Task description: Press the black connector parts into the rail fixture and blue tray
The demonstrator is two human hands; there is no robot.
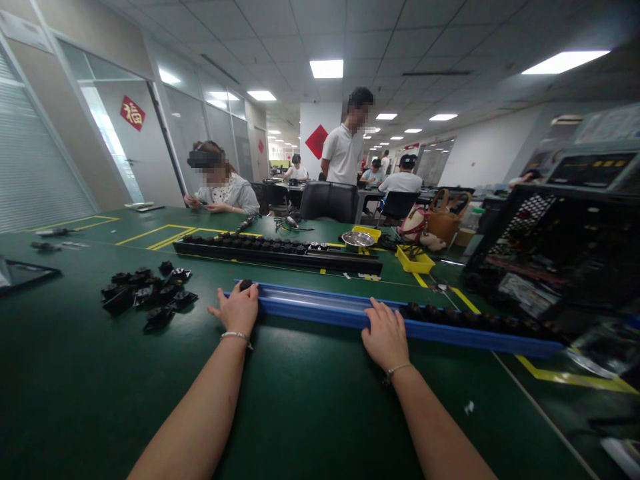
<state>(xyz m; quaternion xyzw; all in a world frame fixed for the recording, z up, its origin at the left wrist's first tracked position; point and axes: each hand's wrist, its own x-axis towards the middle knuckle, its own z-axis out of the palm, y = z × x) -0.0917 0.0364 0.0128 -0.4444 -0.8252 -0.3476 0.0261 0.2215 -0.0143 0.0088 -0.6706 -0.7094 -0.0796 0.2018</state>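
A long blue channel (310,307) lies across the green table in front of me. My left hand (239,308) is at its left end, with thumb and fingers around a small black part (245,285). Its outer fingers stick out to the left. My right hand (385,331) grips the channel near its middle, fingers reaching over the near wall. Right of that hand, a row of small black parts (450,315) sits inside the channel. A loose pile of similar black parts (150,290) lies on the table to the left.
Behind the channel stands a long black tray (280,257) lined with black parts. A metal dish (358,238) and a yellow bin (415,260) are further back. An open black computer case (540,247) stands at the right. A person (225,190) sits across the table; another (345,150) stands.
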